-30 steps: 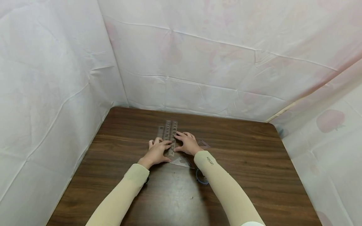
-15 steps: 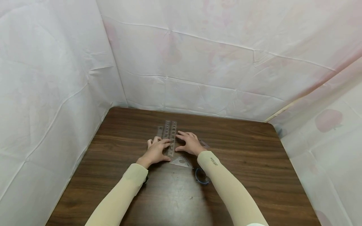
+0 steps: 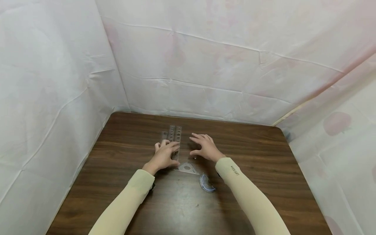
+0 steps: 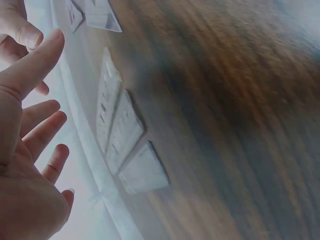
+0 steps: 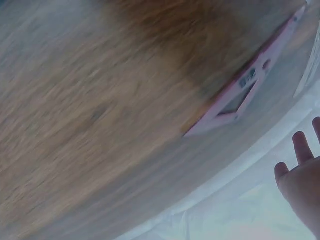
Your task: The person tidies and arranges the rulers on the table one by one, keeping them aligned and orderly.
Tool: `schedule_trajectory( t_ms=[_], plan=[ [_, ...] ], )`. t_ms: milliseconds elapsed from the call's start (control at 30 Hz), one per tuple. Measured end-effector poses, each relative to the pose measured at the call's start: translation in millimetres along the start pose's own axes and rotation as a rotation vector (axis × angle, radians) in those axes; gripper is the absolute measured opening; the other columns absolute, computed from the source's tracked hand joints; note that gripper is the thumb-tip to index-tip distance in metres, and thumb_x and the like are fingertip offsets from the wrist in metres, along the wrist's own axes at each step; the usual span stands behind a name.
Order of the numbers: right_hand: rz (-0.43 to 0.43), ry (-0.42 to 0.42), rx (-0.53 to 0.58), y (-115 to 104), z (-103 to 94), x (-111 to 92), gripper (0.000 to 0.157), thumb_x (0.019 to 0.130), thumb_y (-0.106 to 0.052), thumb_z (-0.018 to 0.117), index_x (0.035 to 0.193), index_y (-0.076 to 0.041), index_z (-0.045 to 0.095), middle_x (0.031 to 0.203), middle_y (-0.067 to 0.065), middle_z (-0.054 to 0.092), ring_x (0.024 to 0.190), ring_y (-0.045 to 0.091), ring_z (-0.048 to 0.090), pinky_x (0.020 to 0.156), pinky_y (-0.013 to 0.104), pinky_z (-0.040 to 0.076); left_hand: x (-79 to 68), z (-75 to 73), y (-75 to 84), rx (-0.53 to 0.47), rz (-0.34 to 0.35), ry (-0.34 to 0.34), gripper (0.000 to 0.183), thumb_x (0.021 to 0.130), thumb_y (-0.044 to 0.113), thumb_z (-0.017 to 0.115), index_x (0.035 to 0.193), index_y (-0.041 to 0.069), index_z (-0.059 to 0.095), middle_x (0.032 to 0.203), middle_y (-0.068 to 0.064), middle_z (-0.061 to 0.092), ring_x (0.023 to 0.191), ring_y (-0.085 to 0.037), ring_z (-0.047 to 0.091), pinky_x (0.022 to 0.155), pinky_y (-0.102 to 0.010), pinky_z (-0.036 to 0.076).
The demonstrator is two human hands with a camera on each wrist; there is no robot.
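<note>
Table [image 3: 282, 169] bears triangle [image 3: 192, 170], protractor [image 3: 202, 183], rulers [image 3: 178, 134]; left hand [image 3: 164, 157] over rulers.

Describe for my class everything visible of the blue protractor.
The protractor is half-round and looks like clear plastic, with a blue band along its curve; markings are too small to read. It lies flat on the brown table, its curve facing lower left in the head view. Its upper end sits beside the right corner of the clear set square; whether they touch is unclear. Neither the left hand nor the right hand touches it.
</note>
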State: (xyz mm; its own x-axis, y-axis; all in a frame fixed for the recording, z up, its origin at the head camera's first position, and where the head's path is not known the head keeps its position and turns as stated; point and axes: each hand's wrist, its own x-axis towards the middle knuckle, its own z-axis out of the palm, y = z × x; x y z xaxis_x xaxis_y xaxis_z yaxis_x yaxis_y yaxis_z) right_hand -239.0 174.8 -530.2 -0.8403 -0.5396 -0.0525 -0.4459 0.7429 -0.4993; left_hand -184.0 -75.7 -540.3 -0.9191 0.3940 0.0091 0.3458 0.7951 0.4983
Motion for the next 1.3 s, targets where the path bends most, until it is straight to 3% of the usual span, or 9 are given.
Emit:
schedule_trajectory(
  t_ms=[300, 500, 700, 1033, 1300],
  plan=[
    [0.005, 0.047, -0.007, 11.8, -16.2, -18.7, 0.079, 0.086, -0.038, 0.082, 0.155, -0.017, 0.049, 0.167, 0.006, 0.038, 0.152, 0.035, 0.033, 0.127, 0.062, 0.010, 3.5, -3.9, 14.0, 0.029, 0.020, 0.021, 0.079, 0.079, 0.036, 0.090, 0.147, 0.012, 0.058, 0.160, -0.003, 0.048, 0.139, -0.033, 0.037, 0.102, -0.057, 0.022],
    [0.021, 0.028, -0.018, 16.4, -16.9, -29.9, 0.080, 0.086, -0.042, 0.080, 0.155, -0.019, 0.048, 0.168, 0.005, 0.037, 0.154, 0.036, 0.030, 0.129, 0.060, 0.008, 3.6, -0.2, 22.9, 0.059, 0.021, 0.038, 0.075, 0.081, 0.035, 0.088, 0.146, 0.011, 0.060, 0.160, 0.000, 0.048, 0.141, -0.033, 0.038, 0.105, -0.058, 0.023],
    [-0.007, 0.045, -0.047, 19.9, -10.9, -43.7, 0.079, 0.085, -0.042, 0.082, 0.153, -0.017, 0.051, 0.166, 0.006, 0.040, 0.153, 0.036, 0.034, 0.128, 0.062, 0.012, 0.7, 12.8, 27.9, 0.083, 0.052, 0.046, 0.070, 0.082, 0.034, 0.088, 0.142, 0.010, 0.062, 0.157, -0.004, 0.051, 0.139, -0.036, 0.040, 0.106, -0.062, 0.024],
    [-0.049, 0.064, -0.063, 24.9, 8.6, -66.9, 0.077, 0.083, -0.040, 0.084, 0.150, -0.015, 0.055, 0.164, 0.010, 0.043, 0.150, 0.039, 0.037, 0.126, 0.065, 0.015, -7.9, 32.0, 29.8, 0.195, 0.108, 0.042, 0.051, 0.087, 0.038, 0.082, 0.134, 0.022, 0.071, 0.152, -0.004, 0.055, 0.130, -0.029, 0.044, 0.102, -0.060, 0.030],
    [-0.111, 0.046, -0.099, 22.2, 22.7, -85.3, 0.075, 0.082, -0.044, 0.084, 0.148, -0.019, 0.058, 0.164, 0.010, 0.043, 0.150, 0.040, 0.037, 0.126, 0.066, 0.015, -15.0, 43.8, 30.1, 0.281, 0.117, 0.002, 0.044, 0.092, 0.044, 0.076, 0.131, 0.025, 0.073, 0.151, -0.006, 0.054, 0.136, -0.032, 0.044, 0.109, -0.064, 0.032]
  ],
)
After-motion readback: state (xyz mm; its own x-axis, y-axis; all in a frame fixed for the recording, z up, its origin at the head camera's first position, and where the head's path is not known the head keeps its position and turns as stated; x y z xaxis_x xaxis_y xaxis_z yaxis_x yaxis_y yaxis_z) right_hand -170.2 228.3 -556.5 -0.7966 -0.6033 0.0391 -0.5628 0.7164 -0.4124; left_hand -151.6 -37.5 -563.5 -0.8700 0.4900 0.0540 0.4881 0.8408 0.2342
